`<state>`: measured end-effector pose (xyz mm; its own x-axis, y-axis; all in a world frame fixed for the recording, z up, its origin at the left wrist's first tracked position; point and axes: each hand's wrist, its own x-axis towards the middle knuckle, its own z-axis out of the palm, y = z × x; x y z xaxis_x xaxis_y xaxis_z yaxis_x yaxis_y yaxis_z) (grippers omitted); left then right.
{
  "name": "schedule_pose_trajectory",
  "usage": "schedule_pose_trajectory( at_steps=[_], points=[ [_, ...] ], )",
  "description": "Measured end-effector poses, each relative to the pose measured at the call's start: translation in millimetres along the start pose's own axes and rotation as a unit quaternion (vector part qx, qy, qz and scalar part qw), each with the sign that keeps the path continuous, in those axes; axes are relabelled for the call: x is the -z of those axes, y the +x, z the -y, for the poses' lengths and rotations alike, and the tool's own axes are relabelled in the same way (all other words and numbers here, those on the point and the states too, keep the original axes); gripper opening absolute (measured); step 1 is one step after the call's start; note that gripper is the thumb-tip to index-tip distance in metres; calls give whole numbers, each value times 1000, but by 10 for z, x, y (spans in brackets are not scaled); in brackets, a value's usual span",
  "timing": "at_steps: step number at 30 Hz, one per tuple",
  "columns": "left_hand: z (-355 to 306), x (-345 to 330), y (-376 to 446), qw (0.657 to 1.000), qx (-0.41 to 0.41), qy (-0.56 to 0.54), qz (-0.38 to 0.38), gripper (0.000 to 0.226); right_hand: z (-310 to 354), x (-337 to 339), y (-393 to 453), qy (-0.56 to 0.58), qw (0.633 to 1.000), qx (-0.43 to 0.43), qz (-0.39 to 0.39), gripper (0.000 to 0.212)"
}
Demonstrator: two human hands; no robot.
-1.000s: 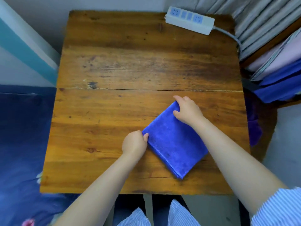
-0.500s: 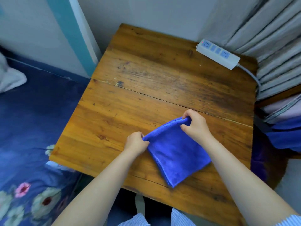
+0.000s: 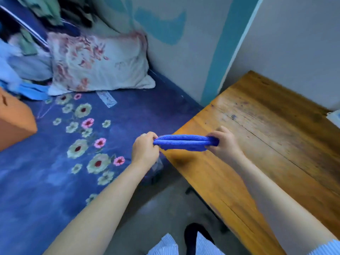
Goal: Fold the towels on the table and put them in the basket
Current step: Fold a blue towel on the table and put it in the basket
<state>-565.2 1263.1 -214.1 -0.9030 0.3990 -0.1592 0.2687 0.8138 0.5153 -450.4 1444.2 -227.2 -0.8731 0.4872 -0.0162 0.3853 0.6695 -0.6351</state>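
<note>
Now carrying folded towel [image 3: 185,142] off table [image 3: 276,144].
Long axis runs L–R btwn my hands: left hand [image 3: 145,150], right hand [image 3: 225,142] each pinch one end.

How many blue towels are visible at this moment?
1: the folded blue towel, held off the table's left edge between the left hand and right hand. Others may lie outside the view.

Floral bed [image 3: 55,181] – pillow [image 3: 99,65] (flowered) – wooden table [image 3: 276,162].
</note>
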Motion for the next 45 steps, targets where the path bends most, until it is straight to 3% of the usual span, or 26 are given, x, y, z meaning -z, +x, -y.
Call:
schedule_pose_trajectory(
  at_steps=[4, 7, 14, 16, 19, 23, 30, 35, 39, 45],
  points=[
    [740, 826, -219, 995, 13, -35, -92, 22, 944, -473, 30, 15, 996, 89, -13, 20],
    [1338, 1473, -456, 988, 26, -57, -142, 23, 1768, -768, -64, 122, 988, 86, 39, 14],
    [2662, 2791, -1107, 965, 54, -114, -230, 20, 3539, -1418, -377, 211, 954, 161, 139, 35],
    [2903, 2982, -1201, 962, 67, -132, -230, 18, 3859, -1550, -427, 219, 947, 177, 157, 35],
    [3297, 3255, -1310, 947, 88, -192, -242, 37, 4367, -1759, -498, 241, 933, 182, 194, 33],
    [3715, 3577, -1316, 913, 114, -287, -266, 33, 4962, -1975, -430, 248, 921, 205, 220, 31],
    [4398, 3926, -820, 864, 152, -365, -313, 13, 5660, -2594, 110, 166, 923, 219, 270, 16],
    [4930, 4366, -155, 885, 142, -324, -302, 17, 6158, -3164, 807, 112, 931, 210, 278, 18],
    [5367, 4773, 381, 900, 144, -279, -302, 18, 6655, -3565, 1338, 97, 937, 237, 240, 19],
    [5992, 5331, 1186, 890, 167, -235, -353, 22, 7378, -4255, 2030, 123, 930, 240, 251, 20]
  ],
)
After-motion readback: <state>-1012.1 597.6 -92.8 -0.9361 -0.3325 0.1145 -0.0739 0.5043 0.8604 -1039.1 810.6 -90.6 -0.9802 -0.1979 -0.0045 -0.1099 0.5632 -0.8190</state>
